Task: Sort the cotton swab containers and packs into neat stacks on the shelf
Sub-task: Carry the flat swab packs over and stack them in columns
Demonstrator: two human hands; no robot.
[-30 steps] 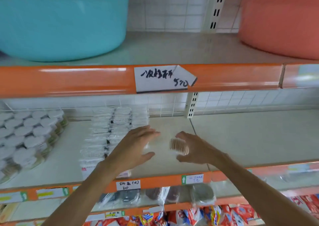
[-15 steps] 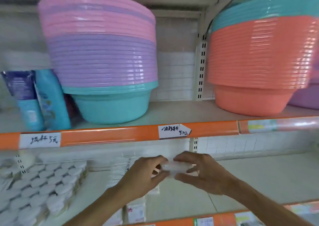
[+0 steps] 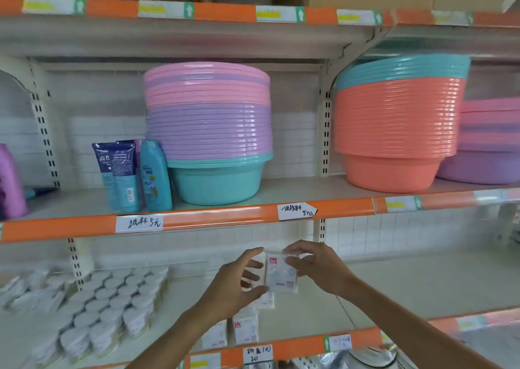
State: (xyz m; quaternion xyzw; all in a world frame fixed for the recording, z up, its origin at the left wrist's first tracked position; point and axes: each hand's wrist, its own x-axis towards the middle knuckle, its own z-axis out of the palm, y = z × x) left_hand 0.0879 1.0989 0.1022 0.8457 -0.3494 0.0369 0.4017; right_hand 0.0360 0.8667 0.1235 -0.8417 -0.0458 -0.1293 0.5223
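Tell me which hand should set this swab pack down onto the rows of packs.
Probably the left hand. It grips the pack along its left edge and hangs directly above the rows of packs. The right hand pinches the pack's far side, away from those rows.

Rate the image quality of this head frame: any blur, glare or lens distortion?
Head view: motion blur softens the round swab containers at lower left and the pack gripped by the left hand and right hand; glare streaks the orange shelf edge; wide-angle distortion bows the shelves; lighting is even and soft.
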